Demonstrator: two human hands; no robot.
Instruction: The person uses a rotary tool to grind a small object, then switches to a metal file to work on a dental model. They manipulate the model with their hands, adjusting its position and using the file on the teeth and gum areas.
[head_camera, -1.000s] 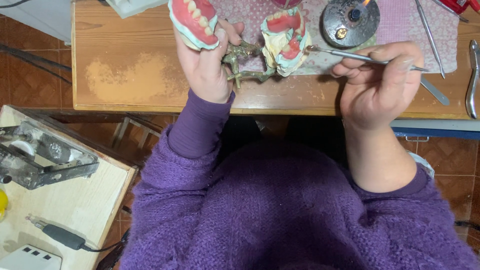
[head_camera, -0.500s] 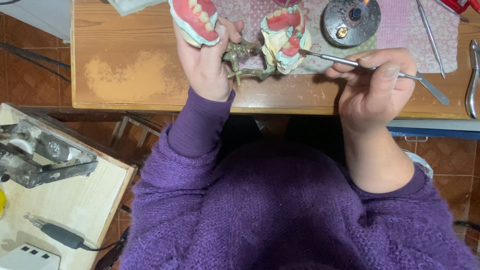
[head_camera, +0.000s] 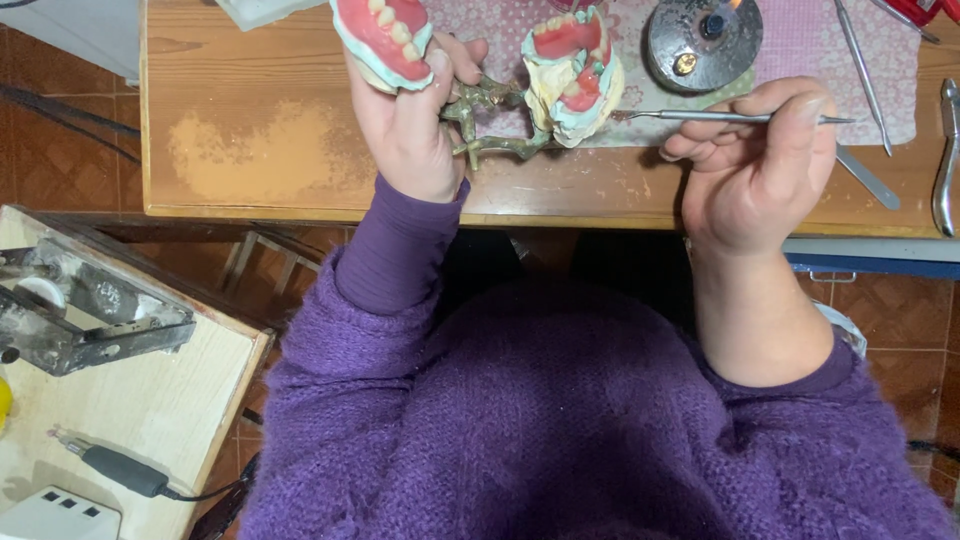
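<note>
Left hand (head_camera: 410, 130) grips the hinged denture model (head_camera: 480, 95) at upper centre of frame. Right hand (head_camera: 755, 165) pinches a thin metal pick (head_camera: 700, 117), upper right, above the tabletop (head_camera: 250, 150).

- Wooden bench (head_camera: 250, 90): brown top, worn pale patch (head_camera: 255, 150) left of centre.
- Pink patterned cloth (head_camera: 800, 50) spread over its right part.
- On the cloth: round dark metal burner (head_camera: 700, 45); thin steel instrument (head_camera: 862, 75) lying slantwise.
- Metal pliers (head_camera: 945, 160) at the right edge, directly on the wood.
- White object (head_camera: 260, 10) at the far edge, cut off by the frame.
</note>
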